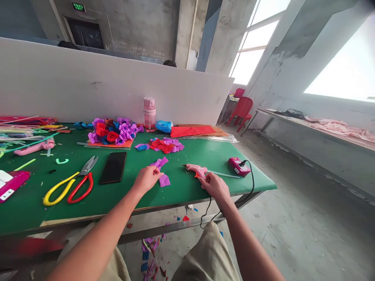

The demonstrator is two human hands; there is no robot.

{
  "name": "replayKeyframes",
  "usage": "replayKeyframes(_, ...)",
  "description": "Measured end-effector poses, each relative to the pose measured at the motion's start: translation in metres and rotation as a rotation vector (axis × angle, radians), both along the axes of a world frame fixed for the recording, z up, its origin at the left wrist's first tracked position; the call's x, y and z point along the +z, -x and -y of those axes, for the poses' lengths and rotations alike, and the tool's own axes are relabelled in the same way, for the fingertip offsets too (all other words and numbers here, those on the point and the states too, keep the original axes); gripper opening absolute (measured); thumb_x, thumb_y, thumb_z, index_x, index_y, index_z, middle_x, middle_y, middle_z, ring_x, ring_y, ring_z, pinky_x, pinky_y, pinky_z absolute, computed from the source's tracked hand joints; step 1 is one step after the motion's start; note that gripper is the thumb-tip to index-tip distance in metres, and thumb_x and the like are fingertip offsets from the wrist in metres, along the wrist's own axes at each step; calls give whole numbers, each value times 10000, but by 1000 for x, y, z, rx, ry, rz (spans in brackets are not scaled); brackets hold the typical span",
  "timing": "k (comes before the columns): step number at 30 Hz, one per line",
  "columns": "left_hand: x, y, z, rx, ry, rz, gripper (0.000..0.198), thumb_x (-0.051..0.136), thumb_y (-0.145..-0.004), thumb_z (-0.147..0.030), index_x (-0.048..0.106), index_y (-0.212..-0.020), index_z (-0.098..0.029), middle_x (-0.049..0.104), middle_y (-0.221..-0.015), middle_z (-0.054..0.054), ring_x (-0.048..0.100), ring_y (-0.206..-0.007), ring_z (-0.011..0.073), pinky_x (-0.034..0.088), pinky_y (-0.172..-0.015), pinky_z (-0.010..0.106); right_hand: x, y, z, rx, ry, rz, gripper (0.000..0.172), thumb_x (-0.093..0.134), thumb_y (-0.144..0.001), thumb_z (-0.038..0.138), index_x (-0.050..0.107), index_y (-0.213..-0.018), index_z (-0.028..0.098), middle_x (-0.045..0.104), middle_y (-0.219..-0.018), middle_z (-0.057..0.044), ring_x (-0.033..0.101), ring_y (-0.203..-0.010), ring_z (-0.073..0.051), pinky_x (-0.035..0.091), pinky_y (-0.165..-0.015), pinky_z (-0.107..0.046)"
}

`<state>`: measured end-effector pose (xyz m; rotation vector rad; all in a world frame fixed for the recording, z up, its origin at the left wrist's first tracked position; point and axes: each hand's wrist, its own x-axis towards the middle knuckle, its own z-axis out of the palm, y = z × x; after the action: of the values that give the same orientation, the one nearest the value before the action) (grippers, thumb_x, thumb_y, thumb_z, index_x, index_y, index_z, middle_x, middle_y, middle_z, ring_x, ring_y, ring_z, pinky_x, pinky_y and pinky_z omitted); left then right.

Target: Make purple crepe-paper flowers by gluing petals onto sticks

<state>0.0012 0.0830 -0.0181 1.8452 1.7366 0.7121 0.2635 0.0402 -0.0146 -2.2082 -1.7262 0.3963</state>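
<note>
My left hand (147, 178) rests on the green table (129, 191), its fingers pinched on purple paper pieces (162, 171) lying in front of me. My right hand (215, 185) is closed around the handle of a pink glue gun (195, 169), whose nozzle points left just above the table. The gun's black cable (250, 183) runs over the table edge to a pink power socket (238, 166).
Yellow-and-red scissors (72, 183) and a black phone (113, 167) lie to the left. Further back are paper roses (113, 132), cut red and purple petals (165, 145), a pink bottle (149, 113), red sheets (191, 130) and a white partition (88, 82). Scraps litter the floor.
</note>
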Motion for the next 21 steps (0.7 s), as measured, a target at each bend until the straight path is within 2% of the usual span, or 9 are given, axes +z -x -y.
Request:
replayKeyframes(3,-3,-3,-4,-19,40,-83,166,630,-682,-298,524,-589,-210,594,-619,-2,550,-617,170,299,-528,257,1,2,-8,13,20,27,216,498,-796,408,517,-716,208,665,-766,-32,591,-711,-180,315,-546,-256)
replayKeyframes(6,-5,-3,-5,-54,63,-45,177,604,-691,-232,496,-555,-201,577,-607,-3,540,-611,161,306,-531,253,-1,-3,-9,-11,-9,-52,178,529,-760,338,490,-652,200,635,-696,-32,585,-684,-187,346,-558,-265)
replayKeyframes(8,-7,-1,-5,-75,63,-4,185,579,-714,-226,481,-559,-197,573,-609,-6,543,-617,154,336,-549,246,-2,-8,-4,-48,-87,-331,198,555,-754,366,491,-674,196,613,-654,-21,577,-638,-173,396,-564,-268)
replayKeyframes(10,-7,3,-3,-100,63,68,172,556,-732,-228,474,-585,-196,569,-614,-12,551,-623,145,369,-575,239,-3,-12,4,-85,-164,-774,227,603,-738,398,517,-749,189,610,-657,-10,576,-611,-150,459,-581,-271)
replayKeyframes(12,-8,5,-2,-141,70,196,134,547,-725,-216,479,-612,-193,567,-617,-16,558,-623,139,398,-607,239,-4,-15,12,-110,-165,-1222,268,680,-690,375,543,-812,179,612,-688,-4,573,-595,-120,502,-584,-250)
replayKeyframes(14,-8,7,-1,-181,89,322,89,563,-684,-188,495,-627,-186,569,-617,-13,562,-617,139,418,-625,248,-5,-14,18,-83,-39,-1573,305,719,-657,356,578,-846,163,596,-694,2,531,-539,-79,487,-499,-189)
replayKeyframes(16,-8,6,0,-192,115,378,75,592,-630,-162,518,-638,-177,575,-618,-8,561,-606,142,428,-618,254,-5,-10,21,-12,137,-1787,326,695,-688,403,607,-868,147,566,-666,14,427,-436,-37,384,-355,-133)
replayKeyframes(18,-9,5,1,-183,127,377,99,613,-595,-151,534,-651,-174,582,-619,-4,555,-595,143,429,-594,254,-3,-2,23,51,230,-1822,357,657,-727,457,625,-890,141,577,-692,7,362,-388,-20,313,-296,-129)
replayKeyframes(21,-10,2,3,-179,108,303,103,609,-582,-146,535,-644,-180,587,-620,-6,545,-581,140,416,-558,244,7,10,29,92,149,-1603,355,651,-752,453,631,-951,159,638,-844,-30,429,-418,-39,414,-373,-185)
